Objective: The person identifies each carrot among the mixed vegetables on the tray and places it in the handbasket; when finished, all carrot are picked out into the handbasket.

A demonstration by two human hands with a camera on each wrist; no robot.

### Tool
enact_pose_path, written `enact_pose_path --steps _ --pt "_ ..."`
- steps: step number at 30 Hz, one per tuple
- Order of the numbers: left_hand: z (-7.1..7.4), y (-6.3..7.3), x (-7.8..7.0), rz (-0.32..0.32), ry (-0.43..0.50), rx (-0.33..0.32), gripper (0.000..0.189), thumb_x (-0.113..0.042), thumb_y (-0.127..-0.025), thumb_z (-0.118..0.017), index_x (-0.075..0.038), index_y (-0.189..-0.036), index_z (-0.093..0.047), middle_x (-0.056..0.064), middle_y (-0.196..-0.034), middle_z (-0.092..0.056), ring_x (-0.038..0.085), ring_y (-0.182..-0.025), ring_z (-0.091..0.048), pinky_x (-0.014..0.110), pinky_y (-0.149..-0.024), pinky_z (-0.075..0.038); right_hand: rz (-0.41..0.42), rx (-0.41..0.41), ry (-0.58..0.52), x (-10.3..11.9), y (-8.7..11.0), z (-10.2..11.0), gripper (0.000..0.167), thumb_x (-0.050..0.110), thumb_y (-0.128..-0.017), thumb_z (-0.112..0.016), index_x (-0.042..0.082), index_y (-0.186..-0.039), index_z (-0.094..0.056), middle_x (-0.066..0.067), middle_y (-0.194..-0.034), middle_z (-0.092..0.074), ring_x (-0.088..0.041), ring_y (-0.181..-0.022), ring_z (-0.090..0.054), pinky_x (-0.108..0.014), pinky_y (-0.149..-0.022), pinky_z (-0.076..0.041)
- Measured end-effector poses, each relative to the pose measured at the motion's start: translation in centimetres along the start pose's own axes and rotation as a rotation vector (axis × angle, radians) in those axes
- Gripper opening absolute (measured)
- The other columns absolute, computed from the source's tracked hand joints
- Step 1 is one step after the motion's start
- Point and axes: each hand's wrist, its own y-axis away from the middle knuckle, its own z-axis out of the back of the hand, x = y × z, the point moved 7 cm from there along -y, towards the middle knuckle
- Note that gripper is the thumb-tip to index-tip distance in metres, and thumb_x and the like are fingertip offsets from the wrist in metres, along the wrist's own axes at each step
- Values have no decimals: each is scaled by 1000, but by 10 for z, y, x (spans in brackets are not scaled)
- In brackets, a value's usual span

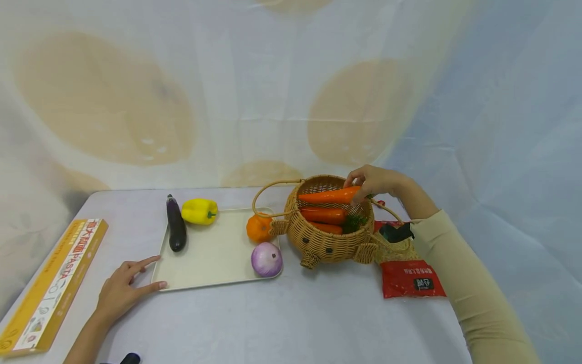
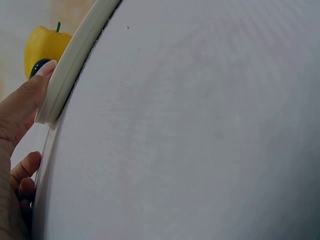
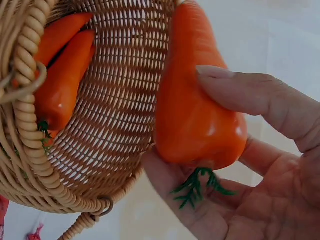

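My right hand [image 1: 370, 181] holds an orange carrot [image 1: 334, 195] by its thick, leafy end, at the mouth of a wicker basket [image 1: 318, 247]. In the right wrist view, the thumb lies on the carrot [image 3: 200, 100] with fingers beneath it. More carrots [image 1: 325, 216] lie inside the basket. My left hand [image 1: 120, 293] touches the near left corner of a cream tray [image 1: 213, 258], thumb and index finger spread along its edges. On the tray are an eggplant [image 1: 176, 225], a yellow bell pepper [image 1: 200, 211], an orange pumpkin-like vegetable [image 1: 259, 228] and a purple onion [image 1: 267, 260].
A long yellow pasta box [image 1: 59, 283] lies at the table's left. To the basket's right, partly under its handle, is a red food packet [image 1: 409, 278]. The basket's left handle [image 1: 256, 194] reaches over the tray's far right corner. A fabric backdrop stands behind the table.
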Motion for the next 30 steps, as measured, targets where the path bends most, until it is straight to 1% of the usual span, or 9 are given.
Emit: enact_pose_path --steps 4,7,12,15,18,20,22,25,30 --pt "0 0 0 6 3 5 80 -59 -76 -77 -21 -143 -54 19 -115 -55 27 -91 -44 39 -68 -31 -61 33 -3 -7 -4 3 42 16 -82 -79 1 -118 -62 -25 -116 -62 -33 -89 -61 -44 -76 -51" --pt "0 0 0 8 3 5 80 -59 -76 -77 -21 -143 -54 19 -116 -55 27 -92 -45 39 -69 -31 -115 34 35 -14 -12 3 42 14 -83 -77 3 -120 -62 -25 -122 -58 -32 -94 -57 -43 -78 -49" --pt "2 0 0 7 -5 -1 80 -59 -76 -77 -21 -143 -54 19 -116 -55 27 -92 -45 39 -69 -31 -183 52 74 -21 -33 -4 44 9 -84 -75 1 -126 -60 -23 -132 -51 -24 -84 -50 -39 -74 -46" --pt "2 0 0 10 -3 6 80 -60 -76 -77 -21 -143 -54 19 -116 -55 27 -91 -45 38 -68 -31 -205 54 70 -23 -45 -9 42 5 -84 -73 -1 -124 -61 -18 -125 -53 -18 -76 -46 -35 -69 -45" --pt "2 2 0 16 1 18 80 -60 -77 -77 -21 -143 -54 19 -117 -55 27 -92 -45 38 -69 -31 -223 58 90 -24 -55 -15 39 3 -85 -71 -3 -121 -61 -11 -104 -55 -15 -68 -39 -33 -65 -41" --pt "2 3 0 19 0 21 81 -60 -77 -76 -21 -143 -53 19 -117 -55 27 -92 -45 39 -69 -31 -225 58 122 -24 -62 -19 38 3 -85 -70 -3 -121 -61 -9 -100 -54 -14 -67 -37 -32 -64 -39" --pt "2 4 0 19 0 17 81 -60 -77 -76 -21 -144 -53 19 -116 -54 27 -92 -45 39 -69 -31 -209 57 156 -22 -70 -23 38 2 -85 -70 -5 -121 -61 -12 -103 -57 -15 -69 -37 -32 -64 -39" --pt "2 6 0 18 0 8 81 -60 -77 -77 -20 -143 -54 19 -114 -55 27 -91 -45 39 -68 -31 -190 57 220 -19 -80 -31 38 1 -84 -70 -6 -121 -62 -18 -118 -59 -17 -76 -43 -34 -68 -43" --pt "0 9 -1 16 0 -2 81 -60 -75 -78 -21 -142 -55 17 -114 -55 27 -92 -46 38 -69 -32 -229 58 323 -25 -88 -39 37 1 -82 -70 -4 -118 -65 -17 -117 -63 -20 -83 -50 -34 -73 -47"
